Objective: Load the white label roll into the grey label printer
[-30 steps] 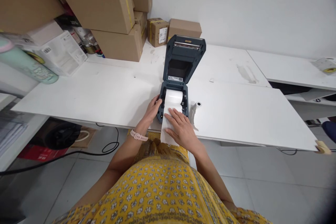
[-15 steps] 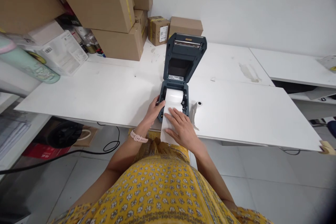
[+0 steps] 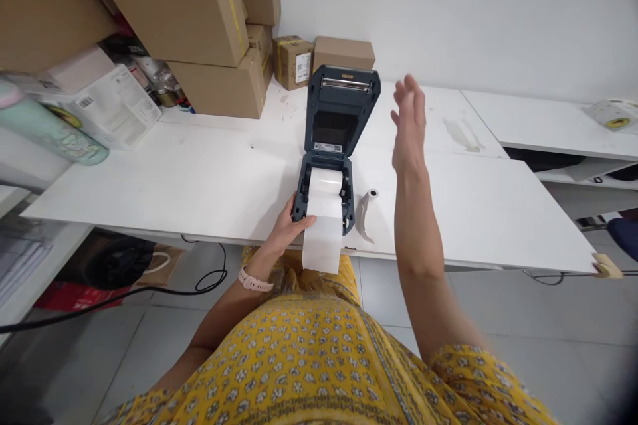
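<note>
Dead centre of the frame, the label printer (image 3: 301,202) is sitting at the near edge of the white table (image 3: 174,179), its lid (image 3: 341,106) standing wide open and tilting back toward the wall. The label roll (image 3: 326,181) is lying in the bay, its axis running across the frame. A strip of label paper (image 3: 321,242) is trailing out the front and hanging down past the table edge.

The left hand (image 3: 288,227) is bracing the printer's lower-left corner, its grip closed around that corner with the thumb pressing on the paper's edge. The right hand (image 3: 409,123) is hovering in the air just right of the lid's top. Its grip is empty, fingers apart and pointing up-frame, touching nothing.

So the lid is lying just left of that open palm, and the right hand is by far the nearer to it. The printer's long axis is running straight up the frame. A small curved white piece (image 3: 365,212) is lying on the table just right of the printer. Cardboard boxes (image 3: 174,6) are sitting stacked at upper left.
</note>
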Motion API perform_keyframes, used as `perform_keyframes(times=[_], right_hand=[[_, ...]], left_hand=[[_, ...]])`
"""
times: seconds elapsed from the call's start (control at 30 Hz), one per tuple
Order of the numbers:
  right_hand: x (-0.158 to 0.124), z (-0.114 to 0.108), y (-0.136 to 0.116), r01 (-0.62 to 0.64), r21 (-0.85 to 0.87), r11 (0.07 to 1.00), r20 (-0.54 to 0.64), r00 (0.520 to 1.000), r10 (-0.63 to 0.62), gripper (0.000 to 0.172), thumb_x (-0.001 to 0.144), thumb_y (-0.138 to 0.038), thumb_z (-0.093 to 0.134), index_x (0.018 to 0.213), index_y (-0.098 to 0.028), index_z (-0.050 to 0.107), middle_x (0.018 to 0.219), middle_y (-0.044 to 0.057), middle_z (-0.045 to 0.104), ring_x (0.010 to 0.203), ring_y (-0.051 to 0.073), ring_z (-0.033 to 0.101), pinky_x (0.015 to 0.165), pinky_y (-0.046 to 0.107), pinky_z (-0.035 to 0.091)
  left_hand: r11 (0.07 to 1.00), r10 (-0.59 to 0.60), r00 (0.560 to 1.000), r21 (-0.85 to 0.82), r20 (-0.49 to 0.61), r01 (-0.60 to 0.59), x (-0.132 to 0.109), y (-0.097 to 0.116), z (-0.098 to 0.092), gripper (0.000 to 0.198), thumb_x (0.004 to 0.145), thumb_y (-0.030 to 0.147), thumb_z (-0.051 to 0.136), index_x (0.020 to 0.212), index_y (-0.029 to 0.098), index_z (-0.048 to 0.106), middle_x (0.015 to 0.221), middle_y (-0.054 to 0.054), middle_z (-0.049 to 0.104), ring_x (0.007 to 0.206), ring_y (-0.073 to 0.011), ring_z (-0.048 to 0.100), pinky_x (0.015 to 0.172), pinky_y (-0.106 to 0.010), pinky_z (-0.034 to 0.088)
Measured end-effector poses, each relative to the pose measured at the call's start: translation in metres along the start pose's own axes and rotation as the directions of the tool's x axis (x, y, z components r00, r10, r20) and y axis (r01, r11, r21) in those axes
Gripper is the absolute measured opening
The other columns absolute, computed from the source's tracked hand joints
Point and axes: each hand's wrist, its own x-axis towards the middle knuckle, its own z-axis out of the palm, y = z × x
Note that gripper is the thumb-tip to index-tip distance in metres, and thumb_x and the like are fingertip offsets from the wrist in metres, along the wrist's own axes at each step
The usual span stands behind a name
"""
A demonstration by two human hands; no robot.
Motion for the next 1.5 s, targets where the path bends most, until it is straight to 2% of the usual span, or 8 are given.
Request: perform_keyframes(times=[0.1, 0.2, 0.33, 0.47, 0.7, 0.9, 1.07, 1.5], right_hand=[[0.055, 0.019, 0.016, -0.063, 0.04, 0.997, 0.133, 0.989, 0.057, 0.076, 0.091, -0.082, 0.017, 0.146, -0.037, 0.042, 0.162, -0.005, 0.041, 0.149, 0.012, 0.036, 0.122, 0.039, 0.034], [0.056, 0.035, 0.011, -0.105, 0.089, 0.991, 0.145, 0.985, 0.091, 0.094, 0.089, -0.071, -0.006, 0.147, -0.018, 0.046, 0.153, 0.001, 0.052, 0.142, 0.017, 0.045, 0.112, 0.032, 0.036], [-0.013, 0.035, -0.016, 0.013, 0.096, 0.995, -0.01, 1.0, -0.012, 0.073, 0.1, -0.063, 0.015, 0.139, -0.019, 0.058, 0.135, 0.003, 0.067, 0.134, 0.024, 0.057, 0.112, 0.043, 0.043], [-0.104, 0.026, -0.035, 0.004, -0.089, 0.996, 0.024, 1.0, -0.002, 0.054, 0.104, -0.058, 0.024, 0.135, -0.032, 0.06, 0.141, 0.001, 0.061, 0.14, 0.027, 0.051, 0.12, 0.054, 0.037], [-0.194, 0.034, -0.013, -0.081, -0.207, 0.975, 0.071, 0.993, 0.098, 0.038, 0.104, -0.043, 0.033, 0.131, -0.034, 0.059, 0.154, 0.003, 0.048, 0.152, 0.022, 0.033, 0.124, 0.054, 0.031], [-0.204, 0.036, 0.013, -0.485, 0.047, 0.873, 0.166, 0.866, 0.472, 0.078, 0.097, -0.056, 0.045, 0.16, -0.027, 0.011, 0.166, 0.015, 0.03, 0.15, 0.027, 0.039, 0.114, 0.057, 0.044], [-0.2, 0.024, 0.01, -0.616, 0.075, 0.784, 0.329, 0.758, 0.564, 0.089, 0.095, -0.058, 0.052, 0.162, -0.022, 0.006, 0.161, 0.017, 0.04, 0.14, 0.028, 0.052, 0.11, 0.047, 0.052], [-0.201, 0.021, 0.014, -0.541, -0.016, 0.841, 0.334, 0.79, 0.515, 0.097, 0.092, -0.07, 0.049, 0.163, -0.027, -0.002, 0.157, 0.018, 0.045, 0.133, 0.034, 0.058, 0.104, 0.054, 0.054]], left_hand=[[1.0, 0.002, 1.0, 0.003, 0.02, -0.002, -0.009, 0.002, -0.001, 0.102, 0.074, 0.047, 0.081, 0.158, 0.024, 0.028, 0.161, -0.012, 0.041, 0.147, -0.035, 0.039, 0.119, -0.048, 0.038], [1.0, 0.015, 0.998, -0.009, 0.063, -0.014, -0.019, 0.004, -0.002, 0.097, 0.079, 0.046, 0.077, 0.159, 0.027, 0.027, 0.163, -0.01, 0.037, 0.147, -0.0337, 0.04, 0.116, -0.046, 0.042], [1.0, 0.02, 0.997, -0.016, 0.079, -0.019, -0.023, 0.006, -0.004, 0.094, 0.08, 0.046, 0.076, 0.158, 0.027, 0.028, 0.161, -0.012, 0.039, 0.144, -0.0333, 0.044, 0.113, -0.045, 0.046], [1.0, 0.013, 0.995, -0.016, 0.098, -0.011, -0.022, 0.003, -0.006, 0.099, 0.077, 0.049, 0.079, 0.159, 0.025, 0.028, 0.162, -0.014, 0.037, 0.144, -0.0345, 0.043, 0.116, -0.049, 0.041], [0.999, 0.028, 0.997, -0.026, -0.07, -0.03, -0.015, 0.007, -0.015, 0.093, 0.086, 0.066, 0.06, 0.16, 0.027, 0.022, 0.17, -0.01, 0.017, 0.158, -0.0303, 0.013, 0.127, -0.048, 0.021], [0.999, -0.035, 0.996, -0.004, -0.078, 0.035, -0.002, 0.025, 0.001, 0.084, 0.086, 0.057, 0.066, 0.157, 0.028, 0.032, 0.167, -0.007, 0.029, 0.155, -0.0316, 0.024, 0.125, -0.048, 0.027], [0.999, -0.02, 0.999, -0.024, 0.028, 0.021, -0.003, 0.03, 0.003, 0.07, 0.087, 0.051, 0.066, 0.149, 0.025, 0.046, 0.154, -0.009, 0.051, 0.144, -0.0338, 0.044, 0.118, -0.05, 0.039], [0.999, 0.043, 0.995, 0.021, -0.09, -0.041, 0.004, 0.011, 0.002, 0.074, 0.081, 0.056, 0.071, 0.142, 0.02, 0.051, 0.144, -0.015, 0.058, 0.137, -0.0365, 0.05, 0.108, -0.047, 0.048]])
